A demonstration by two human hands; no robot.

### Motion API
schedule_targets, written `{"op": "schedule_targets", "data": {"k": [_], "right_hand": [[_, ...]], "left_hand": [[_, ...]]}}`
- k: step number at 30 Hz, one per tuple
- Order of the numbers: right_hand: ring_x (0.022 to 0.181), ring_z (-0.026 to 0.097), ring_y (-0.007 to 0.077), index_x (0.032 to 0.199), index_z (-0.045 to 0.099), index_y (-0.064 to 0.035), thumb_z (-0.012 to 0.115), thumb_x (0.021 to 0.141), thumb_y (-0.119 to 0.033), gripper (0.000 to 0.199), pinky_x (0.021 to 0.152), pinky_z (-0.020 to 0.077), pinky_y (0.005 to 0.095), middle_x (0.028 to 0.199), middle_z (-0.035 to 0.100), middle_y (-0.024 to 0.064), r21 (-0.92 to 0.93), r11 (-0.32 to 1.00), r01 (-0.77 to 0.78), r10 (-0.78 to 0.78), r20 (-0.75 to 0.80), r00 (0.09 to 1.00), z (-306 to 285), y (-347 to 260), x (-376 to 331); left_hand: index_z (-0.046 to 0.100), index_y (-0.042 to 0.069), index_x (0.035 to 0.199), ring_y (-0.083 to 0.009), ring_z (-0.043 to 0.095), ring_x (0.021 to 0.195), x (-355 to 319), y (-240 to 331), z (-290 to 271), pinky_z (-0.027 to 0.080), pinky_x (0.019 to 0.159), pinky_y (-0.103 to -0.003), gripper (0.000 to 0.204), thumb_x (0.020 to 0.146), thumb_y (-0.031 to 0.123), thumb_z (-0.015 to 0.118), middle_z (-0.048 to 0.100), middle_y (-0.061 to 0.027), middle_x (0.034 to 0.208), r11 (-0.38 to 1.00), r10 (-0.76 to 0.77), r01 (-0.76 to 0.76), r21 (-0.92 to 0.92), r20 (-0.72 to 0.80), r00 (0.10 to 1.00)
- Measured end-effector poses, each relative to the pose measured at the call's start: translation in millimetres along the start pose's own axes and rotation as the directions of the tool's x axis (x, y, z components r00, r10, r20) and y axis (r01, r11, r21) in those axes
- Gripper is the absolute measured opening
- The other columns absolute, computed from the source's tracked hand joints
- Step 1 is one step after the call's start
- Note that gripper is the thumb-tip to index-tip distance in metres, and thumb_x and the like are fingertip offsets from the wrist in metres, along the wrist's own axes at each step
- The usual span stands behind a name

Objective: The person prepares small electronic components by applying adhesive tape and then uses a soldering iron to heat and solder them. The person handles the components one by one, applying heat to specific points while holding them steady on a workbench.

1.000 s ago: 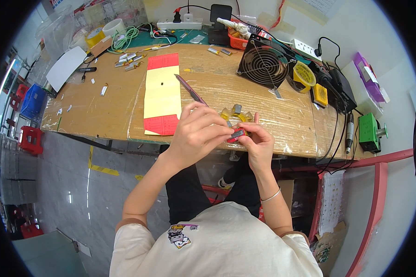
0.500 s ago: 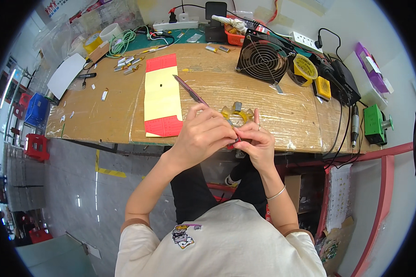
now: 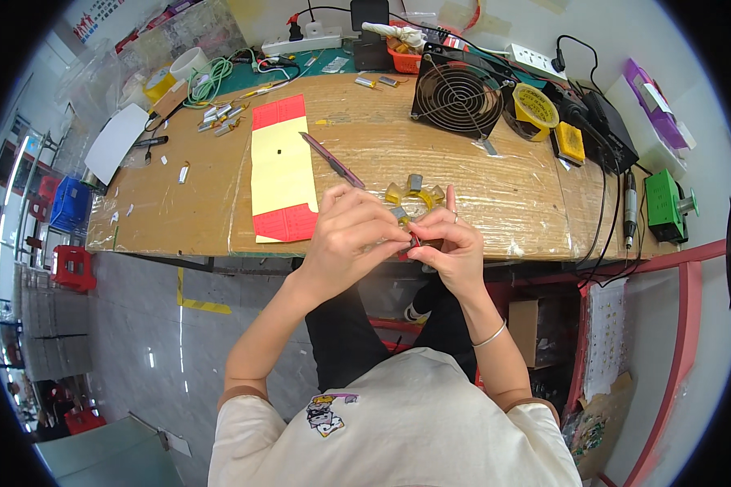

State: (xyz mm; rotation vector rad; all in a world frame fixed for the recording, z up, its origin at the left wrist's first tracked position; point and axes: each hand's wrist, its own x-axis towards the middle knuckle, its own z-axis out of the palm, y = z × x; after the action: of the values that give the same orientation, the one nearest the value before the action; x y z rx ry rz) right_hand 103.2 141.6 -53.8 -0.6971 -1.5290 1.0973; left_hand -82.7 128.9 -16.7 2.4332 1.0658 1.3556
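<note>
Pinching a small red-and-dark piece [image 3: 415, 241] between the thumb and forefinger of my right hand [image 3: 456, 246], I have it just over the near edge of the cardboard-covered bench [image 3: 512, 207]. My left hand [image 3: 348, 238] meets it from the other side, thumb and fingers drawn narrow to a point at the piece – whether they grip it or only touch it, I cannot tell, as my fingers hide most of it.

Just beyond my fingertips lies a yellow ring [image 3: 427, 200] with small grey blocks [image 3: 415, 182] and yellowish bits set about it. Past the knuckles of my left hand, a slim purple cutter [image 3: 331, 160] lies aslant, and to the left of that hand is a pale yellow sheet [image 3: 284, 178] with red ends. Farther off, ahead and to the left of it, silver cells [image 3: 219, 118] lie in a loose heap, with one lone cell [image 3: 183, 173] nearer.

Beyond my right hand stands a black fan [image 3: 460, 99] – a yellow-rimmed tub [image 3: 534, 112] is beside it, on the right. Well to the right of my right hand sits a green device [image 3: 663, 208]. A thin bracelet [image 3: 490, 334] circles my right wrist.
</note>
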Motion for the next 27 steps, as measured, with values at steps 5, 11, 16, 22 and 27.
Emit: {"op": "schedule_targets", "data": {"k": [5, 11, 16, 22, 27], "right_hand": [[0.08, 0.063, 0.0123, 0.08, 0.072, -0.0098, 0.08, 0.064, -0.013, 0.018, 0.112, -0.0008, 0.0512, 0.078, 0.067, -0.0006, -0.128, 0.987, 0.092, -0.087, 0.046, 0.995, 0.0, 1.7, 1.5], [0.081, 0.064, 0.0126, 0.078, 0.07, -0.0094, 0.08, 0.065, -0.013, 0.017, 0.112, -0.003, 0.0509, 0.078, 0.067, -0.0003, -0.151, 0.984, 0.094, -0.08, 0.092, 0.993, -1.1, 1.8, 1.7], [0.087, 0.063, 0.0137, 0.078, 0.068, -0.0094, 0.077, 0.066, -0.009, 0.015, 0.112, -0.0072, 0.05, 0.082, 0.067, 0.001, -0.041, 0.999, 0.019, -0.015, 0.11, 0.994, -5.9, 1.5, 1.8], [0.093, 0.062, 0.0161, 0.078, 0.067, -0.009, 0.078, 0.065, -0.008, 0.018, 0.112, -0.0088, 0.0482, 0.087, 0.067, 0.0019, 0.115, 0.993, -0.012, 0.0, 0.102, 0.995, -7.9, 4.2, 2.2], [0.091, 0.062, 0.0158, 0.081, 0.066, -0.0097, 0.081, 0.064, -0.013, 0.023, 0.112, -0.0082, 0.049, 0.086, 0.067, 0.001, 0.065, 0.998, -0.009, 0.003, 0.09, 0.996, -6.6, 4.5, 2.7]], "left_hand": [[0.063, 0.01, 0.073, -0.0202, 0.056, 0.078, 4.7, 0.9, -4.5, 0.036, 0.081, -0.036, 0.012, 0.067, 0.011, 0.073, 0.06, -0.0008, 0.074, 1.0, -0.004, 0.001, 0.03, 0.086, 0.996], [0.052, 0.011, 0.07, -0.0206, 0.054, 0.074, 5.6, 0.2, 4.1, 0.037, 0.079, -0.036, 0.021, 0.06, 0.007, 0.07, 0.053, -0.0011, 0.07, 0.99, 0.113, -0.116, 0.082, 0.049, 0.992], [0.049, 0.012, 0.07, -0.0203, 0.054, 0.075, 3.6, -0.5, 7.9, 0.038, 0.078, -0.035, 0.025, 0.058, 0.006, 0.07, 0.052, -0.0009, 0.072, 0.989, 0.143, -0.144, 0.045, 0.025, 0.989], [0.062, 0.011, 0.08, -0.0192, 0.056, 0.079, -2.9, 2.6, -1.4, 0.037, 0.077, -0.034, 0.021, 0.062, 0.008, 0.074, 0.058, -0.0001, 0.078, 0.996, 0.077, -0.079, -0.045, -0.057, 0.995], [0.069, 0.011, 0.077, -0.0191, 0.055, 0.077, -2.6, 8.2, 3.3, 0.037, 0.076, -0.033, 0.017, 0.062, 0.012, 0.078, 0.061, 0.0003, 0.077, 0.999, 0.045, -0.043, 0.016, -0.122, 0.991]]}}
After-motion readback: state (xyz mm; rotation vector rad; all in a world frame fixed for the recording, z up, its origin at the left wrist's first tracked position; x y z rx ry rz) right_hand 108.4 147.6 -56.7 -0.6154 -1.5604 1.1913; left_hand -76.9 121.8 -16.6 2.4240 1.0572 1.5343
